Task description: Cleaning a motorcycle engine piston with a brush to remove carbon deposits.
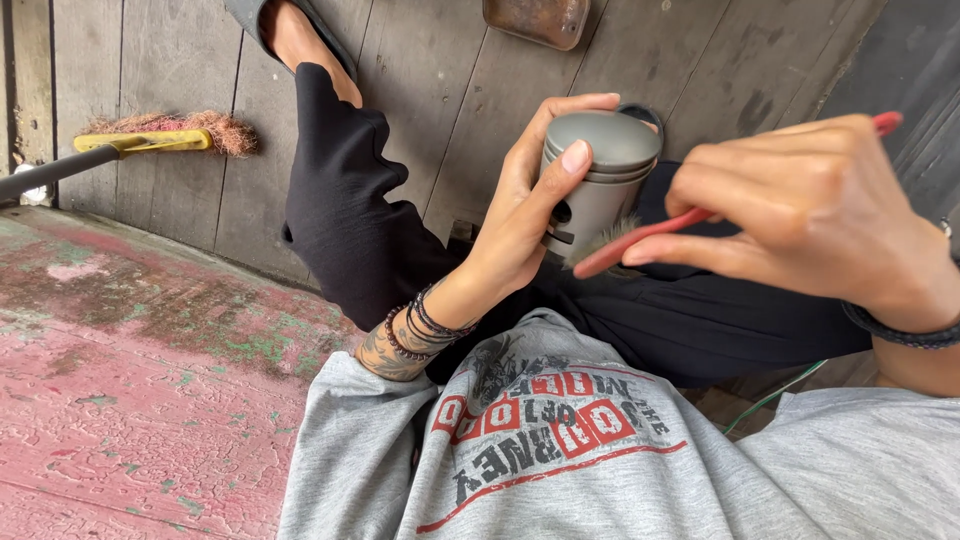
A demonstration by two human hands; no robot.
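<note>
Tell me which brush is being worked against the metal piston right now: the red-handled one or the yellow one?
The red-handled brush, held in the right hand, bristles touching the grey piston gripped by the left hand. The yellow brush lies untouched on the floorboards.

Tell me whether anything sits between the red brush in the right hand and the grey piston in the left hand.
Nothing visible does. The left hand holds the grey piston up over the lap, and the red brush in the right hand already has its bristles against the piston's lower side, with only the left thumb lying nearby along the front.
</note>
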